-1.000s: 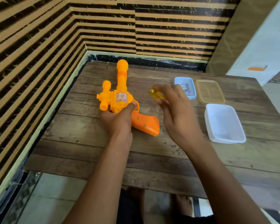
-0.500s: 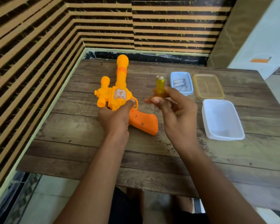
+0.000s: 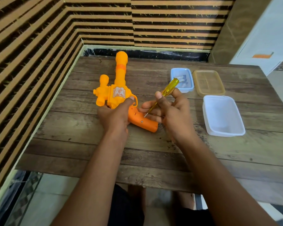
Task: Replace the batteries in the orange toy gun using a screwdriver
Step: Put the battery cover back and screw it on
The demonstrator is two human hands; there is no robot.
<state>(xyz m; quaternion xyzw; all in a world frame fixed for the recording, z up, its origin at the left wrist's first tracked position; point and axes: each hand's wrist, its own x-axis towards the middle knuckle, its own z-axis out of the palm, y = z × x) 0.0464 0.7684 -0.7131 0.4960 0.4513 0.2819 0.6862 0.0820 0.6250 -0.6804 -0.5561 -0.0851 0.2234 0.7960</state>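
Observation:
The orange toy gun (image 3: 118, 93) lies flat on the wooden table (image 3: 82, 144), barrel pointing away from me, grip toward the right. My left hand (image 3: 114, 116) presses down on its body near the trigger. A small screw shows on the darker orange grip (image 3: 141, 121). My right hand (image 3: 168, 110) holds a screwdriver (image 3: 167, 89) with a clear yellow handle, tilted, its metal tip just above the grip close to the screw. New batteries (image 3: 182, 78) lie in a small blue tray (image 3: 190, 88) beyond the hand.
An amber lid (image 3: 208, 83) lies to the right of the blue tray. A white plastic container (image 3: 222, 116) stands at the right, close to my right hand. Striped walls close in the table at the left and back.
My right hand turned the screwdriver from upright to tip-down and brought it down to the gun's grip. My left hand stayed on the gun.

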